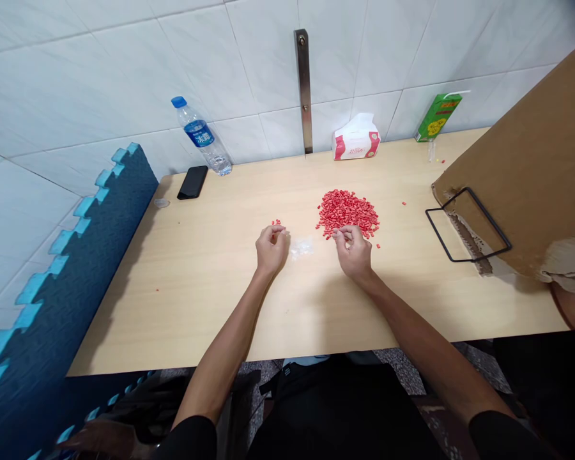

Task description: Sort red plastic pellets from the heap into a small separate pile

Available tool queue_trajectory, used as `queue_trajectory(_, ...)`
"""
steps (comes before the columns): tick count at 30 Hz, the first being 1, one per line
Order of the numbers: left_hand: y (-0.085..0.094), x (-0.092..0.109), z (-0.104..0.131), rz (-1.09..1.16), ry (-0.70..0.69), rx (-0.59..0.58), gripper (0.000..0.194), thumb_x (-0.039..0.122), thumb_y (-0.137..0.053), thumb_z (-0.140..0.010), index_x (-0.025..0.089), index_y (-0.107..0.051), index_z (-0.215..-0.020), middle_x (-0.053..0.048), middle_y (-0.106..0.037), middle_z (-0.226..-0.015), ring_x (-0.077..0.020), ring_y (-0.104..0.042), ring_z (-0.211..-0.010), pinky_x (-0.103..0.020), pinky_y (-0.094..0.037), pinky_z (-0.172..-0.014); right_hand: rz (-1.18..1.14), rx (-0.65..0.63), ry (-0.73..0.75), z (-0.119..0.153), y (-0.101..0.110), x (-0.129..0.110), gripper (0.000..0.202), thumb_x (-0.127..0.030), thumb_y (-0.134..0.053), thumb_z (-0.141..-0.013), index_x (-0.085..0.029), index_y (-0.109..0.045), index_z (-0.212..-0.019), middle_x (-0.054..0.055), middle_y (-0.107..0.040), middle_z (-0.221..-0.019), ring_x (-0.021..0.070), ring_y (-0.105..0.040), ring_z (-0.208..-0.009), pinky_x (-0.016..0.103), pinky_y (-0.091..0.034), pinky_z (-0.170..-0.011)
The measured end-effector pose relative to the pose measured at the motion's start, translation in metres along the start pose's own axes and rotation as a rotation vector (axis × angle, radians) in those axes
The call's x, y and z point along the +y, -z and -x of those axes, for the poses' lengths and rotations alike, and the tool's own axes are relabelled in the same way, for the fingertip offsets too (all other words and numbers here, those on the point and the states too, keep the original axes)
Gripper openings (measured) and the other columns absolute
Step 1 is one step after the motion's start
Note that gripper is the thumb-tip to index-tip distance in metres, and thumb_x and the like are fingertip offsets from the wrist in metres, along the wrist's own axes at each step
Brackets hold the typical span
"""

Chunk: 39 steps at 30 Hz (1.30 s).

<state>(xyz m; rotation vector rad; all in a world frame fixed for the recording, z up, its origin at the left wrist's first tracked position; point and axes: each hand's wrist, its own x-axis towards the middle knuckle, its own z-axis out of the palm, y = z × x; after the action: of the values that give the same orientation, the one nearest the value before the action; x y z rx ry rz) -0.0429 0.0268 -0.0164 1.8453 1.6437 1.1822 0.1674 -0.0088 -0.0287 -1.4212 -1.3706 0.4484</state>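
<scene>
A heap of small red cylinder-like pieces lies on the table in front of me. My right hand is at its near edge, thumb and forefinger pinched together. Whatever sits between those fingertips is too small to make out. My left hand rests on the table further left, its fingers curled in a pinch whose content I cannot see. Just beyond it lie a few red pieces, partly covered by the fingers. Between both hands is a little spread of clear, transparent bits.
Along the tiled wall stand a water bottle, a tissue pack and a green drink carton. A black phone lies at back left. Blue foam mats border the left; a cardboard sheet and black wire frame the right.
</scene>
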Motion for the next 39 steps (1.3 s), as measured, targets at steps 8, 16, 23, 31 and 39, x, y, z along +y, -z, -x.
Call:
queue_trajectory(8,0.000,0.018,0.007,-0.287,-0.310,-0.316,0.028,0.034,-0.065,-0.074,0.023,-0.067,-0.101,-0.006,-0.063,-0.098,-0.0247,-0.052,-0.098,-0.043,-0.040,-0.092,0.057,-0.049,0.044,-0.003,0.003,-0.005,0.025,-0.030,-0.045,-0.089,-0.020,-0.063,-0.103,0.007,-0.072,-0.095,0.0190,-0.068,-0.082,0.032,-0.053,-0.078)
queue_trajectory(16,-0.002,0.016,0.009,-0.322,-0.354,-0.270,0.014,0.034,-0.060,-0.082,0.026,-0.071,-0.086,-0.005,-0.064,-0.101,-0.0249,-0.050,-0.099,-0.043,-0.039,-0.088,0.063,-0.082,0.060,-0.001,0.001,-0.004,0.024,-0.029,-0.046,-0.088,-0.019,-0.063,-0.102,0.007,-0.072,-0.090,0.0195,-0.068,-0.080,0.032,-0.053,-0.075)
queue_trajectory(23,-0.002,0.018,0.010,-0.293,-0.383,-0.263,0.021,0.031,-0.050,-0.089,0.025,-0.070,-0.091,-0.005,-0.066,-0.095,-0.0228,-0.051,-0.095,-0.041,-0.040,-0.087,0.004,-0.097,0.013,0.001,0.000,-0.012,0.017,-0.028,-0.049,-0.084,-0.020,-0.059,-0.096,0.006,-0.071,-0.087,0.0185,-0.068,-0.079,0.031,-0.054,-0.073)
queue_trajectory(31,-0.005,0.020,0.016,-0.177,-0.448,-0.269,0.019,0.024,-0.050,-0.089,0.020,-0.067,-0.087,-0.005,-0.066,-0.082,-0.0187,-0.054,-0.083,-0.035,-0.042,-0.082,-0.018,-0.154,0.008,0.005,0.000,-0.014,0.014,-0.027,-0.049,-0.082,-0.020,-0.057,-0.090,0.005,-0.069,-0.082,0.0173,-0.066,-0.071,0.029,-0.053,-0.067)
queue_trajectory(39,-0.005,0.021,0.015,-0.200,-0.470,-0.192,0.029,0.026,-0.041,-0.095,0.017,-0.066,-0.105,-0.007,-0.063,-0.086,-0.0178,-0.053,-0.083,-0.034,-0.043,-0.079,-0.025,-0.157,0.012,0.004,0.000,-0.014,0.015,-0.028,-0.049,-0.082,-0.020,-0.058,-0.090,0.006,-0.069,-0.081,0.0175,-0.066,-0.072,0.029,-0.054,-0.070)
